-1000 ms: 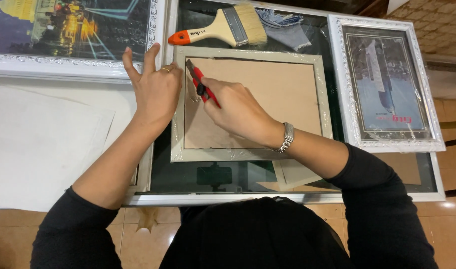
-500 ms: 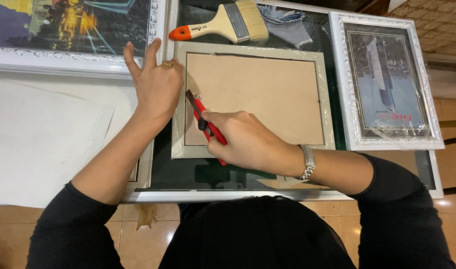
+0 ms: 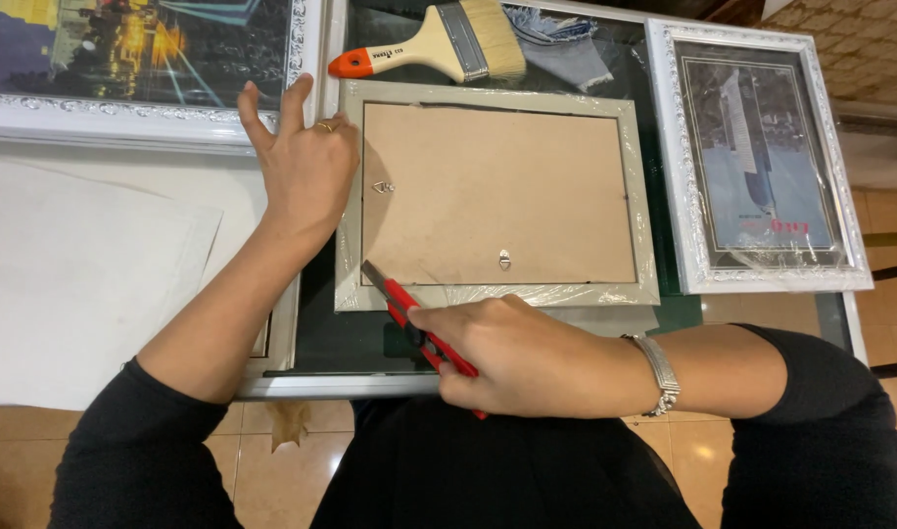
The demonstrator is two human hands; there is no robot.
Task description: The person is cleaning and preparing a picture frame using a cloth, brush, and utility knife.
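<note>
Glass-topped counter here, over a tan tiled floor. From the head view I see a silver picture frame lying face down in plastic wrap, brown backing up. My left hand lies flat, fingers spread, on the frame's left edge. My right hand is clamped on a red box cutter, its blade tip at the frame's bottom-left corner. A paintbrush lies just above the frame, and a white framed picture sits to its right.

This looks like a picture-framing workshop. A glass-topped work table is crowded with ornate white plastic-wrapped picture frames, a face-down silver frame with brown backing board, and a wide wooden paintbrush with orange handle tip. Large white paper sheets lie alongside.
</note>
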